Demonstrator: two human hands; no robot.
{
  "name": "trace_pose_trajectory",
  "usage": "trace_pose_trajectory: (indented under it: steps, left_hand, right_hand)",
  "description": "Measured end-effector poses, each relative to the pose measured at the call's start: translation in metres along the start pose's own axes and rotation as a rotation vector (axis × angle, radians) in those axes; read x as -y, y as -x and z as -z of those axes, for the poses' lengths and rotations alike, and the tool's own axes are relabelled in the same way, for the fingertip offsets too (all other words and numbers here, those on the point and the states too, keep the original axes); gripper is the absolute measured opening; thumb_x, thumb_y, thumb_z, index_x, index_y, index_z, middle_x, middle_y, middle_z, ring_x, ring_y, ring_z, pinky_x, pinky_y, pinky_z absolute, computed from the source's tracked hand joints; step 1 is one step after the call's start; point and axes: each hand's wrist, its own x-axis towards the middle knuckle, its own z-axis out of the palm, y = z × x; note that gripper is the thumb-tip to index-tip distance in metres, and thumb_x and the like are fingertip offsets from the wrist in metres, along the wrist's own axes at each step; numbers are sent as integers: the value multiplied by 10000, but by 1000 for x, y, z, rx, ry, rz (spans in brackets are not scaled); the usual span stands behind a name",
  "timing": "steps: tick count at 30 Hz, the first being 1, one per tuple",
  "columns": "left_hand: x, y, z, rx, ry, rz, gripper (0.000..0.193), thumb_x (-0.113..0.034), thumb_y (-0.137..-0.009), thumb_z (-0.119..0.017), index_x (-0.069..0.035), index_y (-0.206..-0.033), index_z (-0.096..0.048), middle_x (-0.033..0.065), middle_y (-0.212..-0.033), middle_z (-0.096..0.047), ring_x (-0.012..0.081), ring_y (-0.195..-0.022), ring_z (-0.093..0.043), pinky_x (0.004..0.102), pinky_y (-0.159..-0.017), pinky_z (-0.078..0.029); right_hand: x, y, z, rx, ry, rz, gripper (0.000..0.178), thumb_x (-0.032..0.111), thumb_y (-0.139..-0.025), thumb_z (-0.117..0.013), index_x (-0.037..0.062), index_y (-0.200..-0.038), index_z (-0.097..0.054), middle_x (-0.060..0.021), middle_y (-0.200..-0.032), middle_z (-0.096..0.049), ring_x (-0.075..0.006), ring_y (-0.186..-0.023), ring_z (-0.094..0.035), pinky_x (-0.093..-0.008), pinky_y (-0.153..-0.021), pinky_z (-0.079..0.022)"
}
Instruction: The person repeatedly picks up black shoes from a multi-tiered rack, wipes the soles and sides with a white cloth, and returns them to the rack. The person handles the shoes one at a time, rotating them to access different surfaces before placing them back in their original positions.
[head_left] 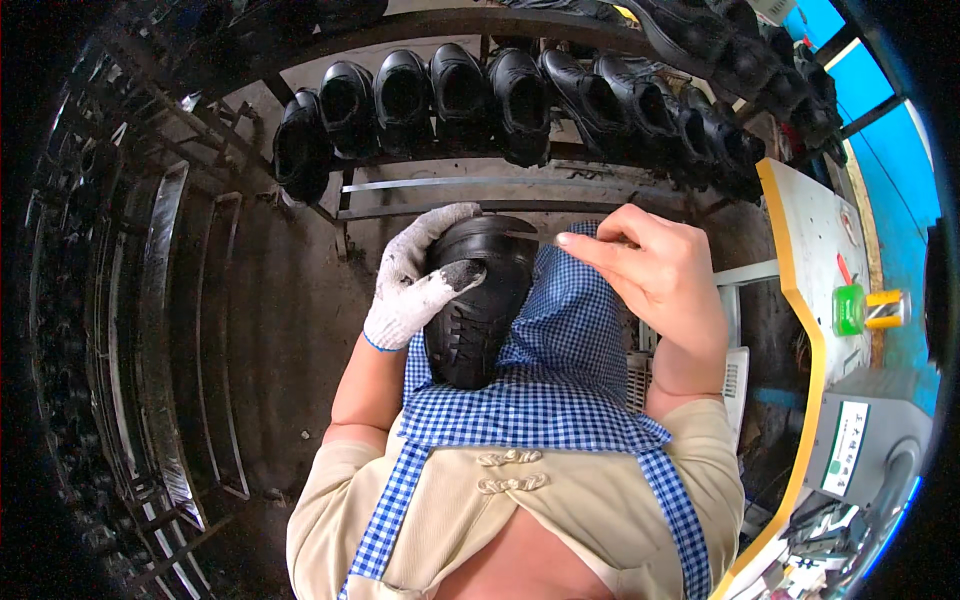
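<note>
Behind my lap, a rack point(470, 190) carries a row of about nine black shoes point(520, 100). One more shoe point(480, 300) lies on my checked apron point(560, 350), under my gloved left hand point(415, 275), whose fingers curl over its toe. My bare right hand point(655, 270) hovers just beside it, fingers pinched, on what I cannot tell.

shoe point(478, 300) on the person's lap, atop apron point(560, 340) | left hand point(415, 285) on its left side — right hand point(655, 275) to its right | rack of shoes point(520, 100) beyond | worktop point(815, 240) at right

Shoe point(478, 300) toe under gloved fingers point(425, 250)
</note>
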Motion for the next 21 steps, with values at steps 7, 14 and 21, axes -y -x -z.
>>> trace_pose_trajectory:
  steps: [7, 14, 21]
  left_hand:
    - [3, -3, 0, 10, 8, -7, 731, -318, -668, -808, 22, -1264, -555, 118, -1191, -618, 210, -1109, -580, 338, -998, -434]
    - [7, -4, 0, 10, 11, -1, 728, -303, -674, -808, 22, -1271, -549, 119, -1201, -615, 209, -1109, -580, 336, -999, -434]
    - [6, -4, -2, 8, -24, 23, 709, -282, -678, -789, 21, -1272, -547, 117, -1202, -613, 211, -1119, -574, 340, -1008, -425]
  right_hand:
    - [8, -1, 9, 25, 150, 35, 299, 93, -751, -673, 210, -1021, -727, -13, -793, -575, -176, -663, -612, -310, -524, -497]
    - [3, -2, 8, 98, 84, 13, 316, 79, -736, -672, 192, -1028, -719, -26, -798, -569, -190, -659, -612, -320, -542, -503]
    - [-3, -9, -2, 90, -14, 46, 325, 58, -721, -685, 172, -1023, -721, -35, -779, -563, -201, -636, -607, -335, -541, -498]
